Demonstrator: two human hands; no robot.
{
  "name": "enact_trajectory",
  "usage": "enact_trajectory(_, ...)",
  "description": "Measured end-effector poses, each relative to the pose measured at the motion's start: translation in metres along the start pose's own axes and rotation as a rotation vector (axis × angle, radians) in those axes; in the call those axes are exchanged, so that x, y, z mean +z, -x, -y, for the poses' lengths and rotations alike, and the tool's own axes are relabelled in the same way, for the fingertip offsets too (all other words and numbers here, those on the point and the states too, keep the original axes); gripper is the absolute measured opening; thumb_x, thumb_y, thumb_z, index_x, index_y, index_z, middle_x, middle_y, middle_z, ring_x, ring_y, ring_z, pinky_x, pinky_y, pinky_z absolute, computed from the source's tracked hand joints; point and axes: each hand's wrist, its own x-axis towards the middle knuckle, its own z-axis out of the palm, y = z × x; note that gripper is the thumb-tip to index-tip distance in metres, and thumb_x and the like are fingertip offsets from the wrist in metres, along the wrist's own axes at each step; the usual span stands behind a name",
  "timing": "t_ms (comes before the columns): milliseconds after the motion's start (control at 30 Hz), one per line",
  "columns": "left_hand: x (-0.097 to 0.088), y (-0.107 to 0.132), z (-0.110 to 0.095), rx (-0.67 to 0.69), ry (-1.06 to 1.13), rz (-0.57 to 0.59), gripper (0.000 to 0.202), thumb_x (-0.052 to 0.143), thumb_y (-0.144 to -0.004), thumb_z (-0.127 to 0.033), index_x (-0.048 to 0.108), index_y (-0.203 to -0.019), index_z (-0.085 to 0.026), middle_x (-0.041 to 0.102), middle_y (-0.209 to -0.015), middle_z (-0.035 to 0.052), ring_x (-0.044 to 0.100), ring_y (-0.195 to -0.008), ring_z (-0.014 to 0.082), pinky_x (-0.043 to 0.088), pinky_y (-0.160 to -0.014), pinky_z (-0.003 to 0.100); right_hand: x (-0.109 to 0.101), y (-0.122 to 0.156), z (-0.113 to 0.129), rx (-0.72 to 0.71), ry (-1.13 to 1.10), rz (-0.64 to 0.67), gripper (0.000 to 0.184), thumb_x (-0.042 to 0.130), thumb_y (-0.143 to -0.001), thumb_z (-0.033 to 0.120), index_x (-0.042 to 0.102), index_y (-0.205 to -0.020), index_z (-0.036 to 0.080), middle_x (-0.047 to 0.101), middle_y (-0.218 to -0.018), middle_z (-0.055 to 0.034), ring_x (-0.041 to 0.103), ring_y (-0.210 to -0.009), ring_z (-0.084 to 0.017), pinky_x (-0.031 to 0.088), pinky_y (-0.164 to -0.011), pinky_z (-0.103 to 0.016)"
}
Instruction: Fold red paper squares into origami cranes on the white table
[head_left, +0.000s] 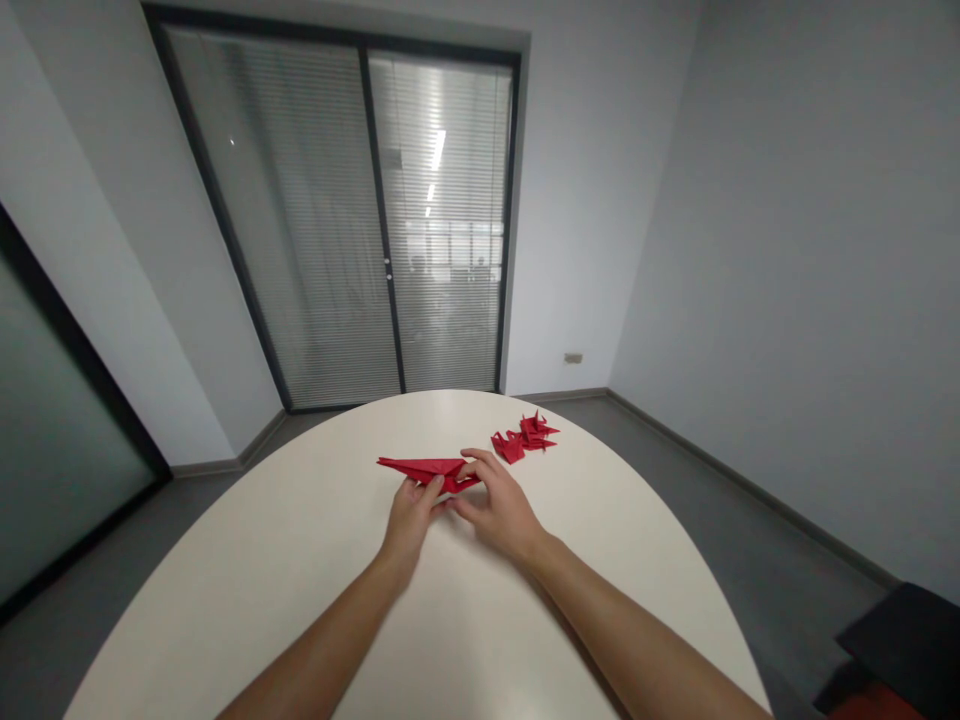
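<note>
A piece of folded red paper, long and pointed at its left end, is held just above the table between my two hands. My left hand grips its lower middle, with the thumb on the near face. Around the paper's right part closes my right hand, its index finger along the upper edge and the thumb below. The paper's right end is partly hidden by those fingers. Beyond my right hand, several small red origami cranes lie close together on the table.
The round cream-white table spreads under both arms. Behind it stand glass panels with blinds in dark frames. A dark chair-like object is at the lower right. A grey wall rises on the right.
</note>
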Motion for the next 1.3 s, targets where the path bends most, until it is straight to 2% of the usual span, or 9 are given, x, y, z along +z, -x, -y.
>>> enact_trajectory(133,0.0,0.0,0.0,-0.049,-0.004,0.039,0.045,0.079,-0.072,-0.04,0.07,-0.106,-0.012,0.074,-0.112,0.017,0.071,-0.102,0.0283,0.058,-0.08,0.035,0.003,0.001,-0.006,-0.021,0.179,-0.104,0.012,0.065,-0.078,0.012,0.062,-0.082,0.023,0.063,-0.126,-0.009,0.058,-0.114,-0.027,0.044,-0.098,-0.043)
enact_trajectory(233,-0.004,-0.002,0.004,-0.052,-0.027,-0.028,0.042,0.079,-0.071,-0.04,0.07,-0.102,-0.012,0.075,-0.108,0.016,0.072,-0.098,0.0269,0.058,-0.078,0.033,0.004,0.0,-0.009,-0.013,0.258,-0.124,0.015,0.065,-0.075,0.01,0.058,-0.075,0.023,0.068,-0.112,-0.0086,0.061,-0.104,-0.027,0.046,-0.09,-0.04)
enact_trajectory(500,-0.013,-0.012,0.009,-0.033,-0.014,-0.221,0.032,0.075,-0.075,-0.034,0.065,-0.097,-0.014,0.077,-0.091,0.0105,0.075,-0.079,0.0222,0.058,-0.071,0.032,0.001,0.002,-0.006,0.18,0.32,-0.033,0.002,0.062,-0.085,0.024,0.063,-0.085,0.025,0.069,-0.077,-0.0009,0.061,-0.063,-0.018,0.039,-0.063,-0.029)
enact_trajectory(700,-0.022,-0.017,0.008,-0.025,-0.028,-0.346,0.023,0.072,-0.078,-0.032,0.06,-0.089,-0.016,0.076,-0.087,0.0087,0.074,-0.073,0.0209,0.057,-0.065,0.03,-0.003,0.001,-0.009,0.201,0.395,-0.102,0.006,0.056,-0.089,0.024,0.063,-0.089,0.025,0.07,-0.081,-0.0017,0.063,-0.068,-0.019,0.039,-0.064,-0.031)
enact_trajectory(800,-0.022,-0.016,0.008,0.026,-0.117,-0.296,0.026,0.072,-0.077,-0.036,0.062,-0.093,-0.018,0.075,-0.089,0.0079,0.074,-0.074,0.0222,0.056,-0.062,0.03,-0.004,-0.001,-0.002,0.045,0.412,-0.156,0.016,0.054,-0.086,0.016,0.061,-0.098,0.022,0.068,-0.097,-0.0073,0.062,-0.089,-0.024,0.044,-0.078,-0.035)
enact_trajectory(967,-0.01,-0.005,0.009,0.093,-0.257,-0.076,0.033,0.074,-0.074,-0.043,0.066,-0.092,-0.016,0.074,-0.083,0.0075,0.069,-0.069,0.0202,0.052,-0.057,0.026,-0.001,-0.001,0.01,-0.162,0.411,-0.03,0.018,0.062,-0.086,0.021,0.063,-0.104,0.021,0.066,-0.115,-0.0112,0.059,-0.102,-0.028,0.044,-0.09,-0.041)
enact_trajectory(1133,-0.003,0.0,0.012,0.16,-0.391,-0.047,0.035,0.071,-0.075,-0.047,0.067,-0.085,-0.013,0.071,-0.073,0.0065,0.063,-0.059,0.0179,0.048,-0.053,0.026,0.0,0.0,0.004,-0.047,0.353,0.012,0.018,0.057,-0.09,0.017,0.065,-0.105,0.021,0.072,-0.1,-0.008,0.064,-0.092,-0.023,0.046,-0.085,-0.036)
enact_trajectory(1200,-0.004,-0.001,0.013,0.167,-0.401,-0.033,0.036,0.07,-0.077,-0.048,0.067,-0.088,-0.013,0.071,-0.076,0.0073,0.062,-0.06,0.0174,0.048,-0.053,0.026,0.0,0.0,0.0,0.039,0.29,-0.022,0.015,0.052,-0.094,0.02,0.066,-0.099,0.022,0.073,-0.093,-0.0056,0.065,-0.086,-0.021,0.047,-0.081,-0.033)
enact_trajectory(1300,-0.005,-0.003,0.016,0.168,-0.355,0.031,0.037,0.069,-0.078,-0.048,0.065,-0.092,-0.014,0.073,-0.082,0.0081,0.063,-0.063,0.017,0.048,-0.054,0.025,0.001,0.001,-0.003,0.133,0.154,-0.045,0.018,0.048,-0.097,0.021,0.062,-0.108,0.023,0.072,-0.086,-0.0022,0.065,-0.078,-0.018,0.048,-0.073,-0.029)
